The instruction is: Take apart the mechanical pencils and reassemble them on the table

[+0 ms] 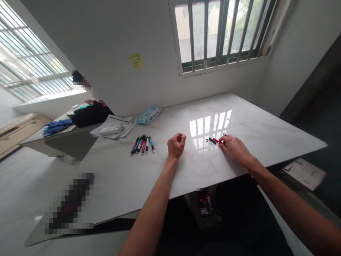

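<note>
My left hand (pixel 177 145) rests on the white marbled table with its fingers curled closed. Whatever may be inside that fist is hidden. To the right, my right hand (pixel 234 147) is low over the tabletop, thumb and fingers pinched together at a red pen barrel (pixel 216 140). A small dark piece (pixel 225 134) shows just above its fingers. Beside the barrel lie a black pen part (pixel 212 140) and several tiny pieces too small to name. Left of my left hand, several click pens (pixel 142 144) in red, teal, white and black lie in a loose group.
A pack of wipes (pixel 149 115) and papers (pixel 117 126) with a white box-like object (pixel 111 129) lie at the back left. A person sits farther left by dark cloth (pixel 92 113). A cardboard box (pixel 306 173) is below the table's right edge.
</note>
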Motion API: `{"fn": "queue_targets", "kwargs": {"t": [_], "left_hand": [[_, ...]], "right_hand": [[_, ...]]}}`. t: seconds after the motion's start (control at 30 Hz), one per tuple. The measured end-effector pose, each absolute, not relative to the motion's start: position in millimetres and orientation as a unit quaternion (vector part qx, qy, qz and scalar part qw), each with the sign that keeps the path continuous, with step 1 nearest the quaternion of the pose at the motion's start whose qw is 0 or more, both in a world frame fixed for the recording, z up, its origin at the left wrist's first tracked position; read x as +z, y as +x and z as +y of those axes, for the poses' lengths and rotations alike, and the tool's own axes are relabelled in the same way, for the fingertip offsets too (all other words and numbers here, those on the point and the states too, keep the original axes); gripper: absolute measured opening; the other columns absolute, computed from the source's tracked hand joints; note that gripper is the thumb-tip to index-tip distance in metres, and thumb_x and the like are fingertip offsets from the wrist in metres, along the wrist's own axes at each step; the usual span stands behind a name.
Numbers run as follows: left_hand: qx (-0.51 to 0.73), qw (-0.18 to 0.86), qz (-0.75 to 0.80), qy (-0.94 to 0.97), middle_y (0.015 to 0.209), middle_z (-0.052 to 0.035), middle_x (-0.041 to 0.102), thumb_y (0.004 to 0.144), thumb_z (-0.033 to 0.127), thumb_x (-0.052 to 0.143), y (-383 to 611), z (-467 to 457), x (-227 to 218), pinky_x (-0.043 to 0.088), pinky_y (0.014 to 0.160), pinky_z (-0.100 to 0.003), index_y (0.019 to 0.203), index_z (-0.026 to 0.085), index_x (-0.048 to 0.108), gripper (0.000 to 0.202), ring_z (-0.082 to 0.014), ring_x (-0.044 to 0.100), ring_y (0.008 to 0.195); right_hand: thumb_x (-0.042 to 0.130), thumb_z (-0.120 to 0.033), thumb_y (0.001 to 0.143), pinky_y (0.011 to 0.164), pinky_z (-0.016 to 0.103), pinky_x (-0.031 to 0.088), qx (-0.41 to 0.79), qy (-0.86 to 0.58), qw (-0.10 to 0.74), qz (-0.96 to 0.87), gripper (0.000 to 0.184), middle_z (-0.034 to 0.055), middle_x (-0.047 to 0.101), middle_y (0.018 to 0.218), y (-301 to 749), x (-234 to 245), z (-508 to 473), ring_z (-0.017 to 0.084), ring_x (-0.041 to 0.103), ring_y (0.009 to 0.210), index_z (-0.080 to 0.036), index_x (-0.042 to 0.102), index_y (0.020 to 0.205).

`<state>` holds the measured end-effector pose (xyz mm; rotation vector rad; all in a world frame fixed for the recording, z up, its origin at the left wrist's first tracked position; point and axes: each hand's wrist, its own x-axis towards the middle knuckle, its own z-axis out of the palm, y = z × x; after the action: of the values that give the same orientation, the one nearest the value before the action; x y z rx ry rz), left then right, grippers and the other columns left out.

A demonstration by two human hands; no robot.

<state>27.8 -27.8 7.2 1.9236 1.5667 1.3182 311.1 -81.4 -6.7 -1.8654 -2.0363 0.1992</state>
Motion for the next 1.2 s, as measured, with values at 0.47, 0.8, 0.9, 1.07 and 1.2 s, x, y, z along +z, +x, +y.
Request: {"fn": "queue_targets", "kwargs": {"t": [0.47, 0.8, 0.9, 1.07, 1.2], "left_hand": [[0.406, 0.155, 0.469, 0.769, 0.087, -0.003, 0.075, 0.096, 0.03, 0.058, 51.1, 16.8, 9.2, 0.045, 0.073, -0.028, 0.089, 0.021, 0.078, 0.023, -0.0146, 0.061, 0.069], [0.37, 0.19, 0.476, 0.774, 0.094, -0.0016, 0.075, 0.096, 0.032, 0.06, 34.5, 23.1, 0.3, 0.049, 0.076, -0.028, 0.096, 0.023, 0.078, 0.02, -0.0137, 0.061, 0.071], [0.355, 0.196, 0.451, 0.795, 0.094, -0.0022, 0.074, 0.096, 0.033, 0.062, 38.0, 17.4, 3.9, 0.05, 0.076, -0.028, 0.098, 0.024, 0.079, 0.019, -0.0151, 0.063, 0.077], [0.373, 0.208, 0.461, 0.778, 0.097, -0.0029, 0.074, 0.1, 0.034, 0.056, 40.2, 16.9, -0.4, 0.051, 0.077, -0.028, 0.097, 0.023, 0.078, 0.025, -0.0145, 0.062, 0.075], [0.392, 0.21, 0.468, 0.764, 0.096, -0.0026, 0.074, 0.1, 0.034, 0.056, 39.6, 20.5, -6.2, 0.05, 0.075, -0.028, 0.097, 0.022, 0.078, 0.025, -0.0136, 0.061, 0.073]], "right_hand": [[0.063, -0.056, 0.094, 0.065, 0.031, 0.044, 0.121, -0.672, 0.106, -0.723, 0.038, 0.0109, 0.076, 0.09, 293.4, 25.7, -8.1, 0.022, 0.065, 0.073, -0.022, 0.079, 0.099], [0.069, -0.042, 0.091, 0.063, 0.031, 0.045, 0.138, -0.648, 0.136, -0.736, 0.028, 0.0078, 0.079, 0.094, 299.7, 16.1, 36.7, 0.023, 0.07, 0.079, -0.023, 0.078, 0.109], [0.067, -0.045, 0.093, 0.066, 0.033, 0.048, 0.138, -0.628, 0.196, -0.741, 0.03, 0.0068, 0.079, 0.092, 302.3, 27.3, 16.2, 0.023, 0.07, 0.077, -0.022, 0.076, 0.111], [0.072, -0.048, 0.092, 0.068, 0.034, 0.052, 0.215, -0.531, 0.225, -0.788, 0.029, 0.0047, 0.076, 0.092, 271.8, 32.3, -63.6, 0.02, 0.069, 0.074, -0.024, 0.075, 0.108], [0.079, -0.037, 0.089, 0.073, 0.035, 0.053, 0.238, -0.501, 0.196, -0.809, 0.027, 0.0053, 0.073, 0.101, 244.2, 11.1, -117.7, 0.02, 0.068, 0.076, -0.024, 0.072, 0.111]]}}
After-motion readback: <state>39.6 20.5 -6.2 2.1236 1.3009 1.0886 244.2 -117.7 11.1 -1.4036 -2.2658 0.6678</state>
